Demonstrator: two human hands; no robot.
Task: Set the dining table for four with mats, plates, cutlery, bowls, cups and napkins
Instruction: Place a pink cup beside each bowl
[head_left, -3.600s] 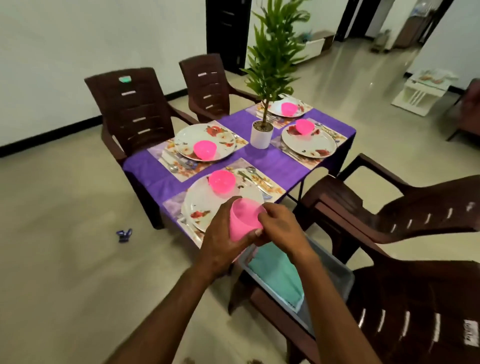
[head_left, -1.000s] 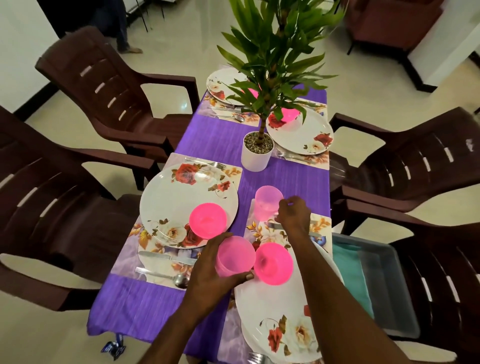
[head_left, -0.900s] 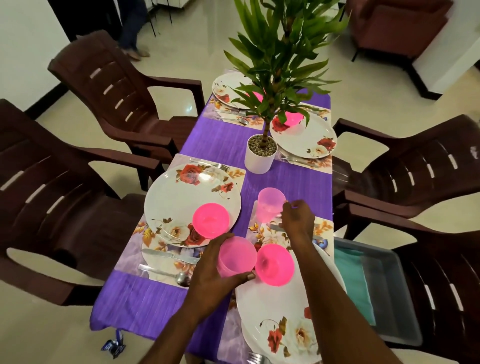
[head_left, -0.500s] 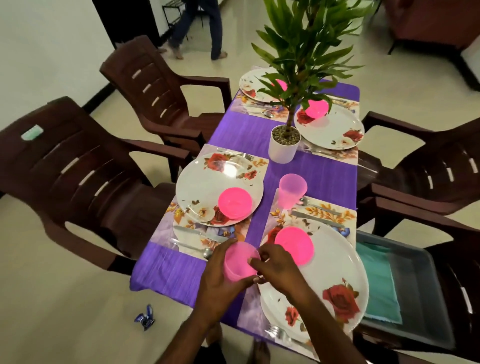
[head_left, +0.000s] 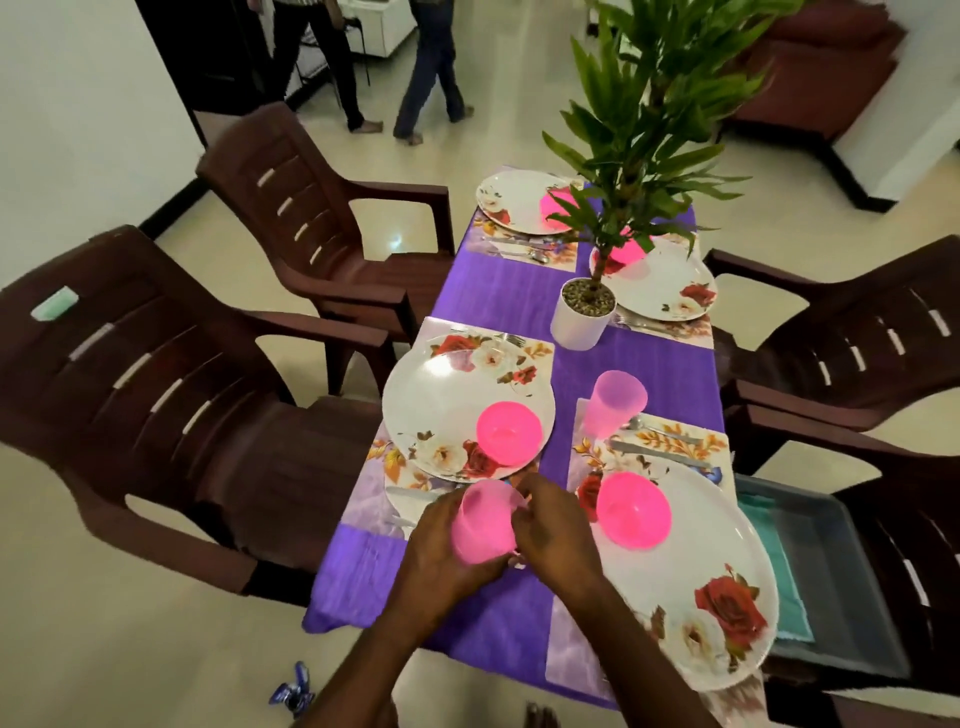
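My left hand (head_left: 441, 561) and my right hand (head_left: 558, 525) both grip a pink cup stack (head_left: 483, 522) above the near left mat (head_left: 374, 499). One pink cup (head_left: 615, 402) stands alone at the top of the near right mat (head_left: 670, 441). Each of the four floral plates carries a pink bowl: the near left plate (head_left: 447, 395) has a bowl (head_left: 508, 432), the near right plate (head_left: 691, 582) has a bowl (head_left: 632, 510). Two far plates (head_left: 514, 200) (head_left: 670, 291) sit behind the plant. Cutlery (head_left: 660, 449) lies on the mats.
A potted plant (head_left: 584, 312) stands mid-table on the purple cloth (head_left: 504, 301). Brown plastic chairs (head_left: 156, 384) (head_left: 857, 353) flank both sides. A grey bin holding teal napkins (head_left: 789, 571) rests on the near right chair. Two people's legs (head_left: 431, 78) stand at the far doorway.
My right hand set one cup on the near right mat, then came back to the cup stack in my left hand. Both hands shifted toward the near left setting.
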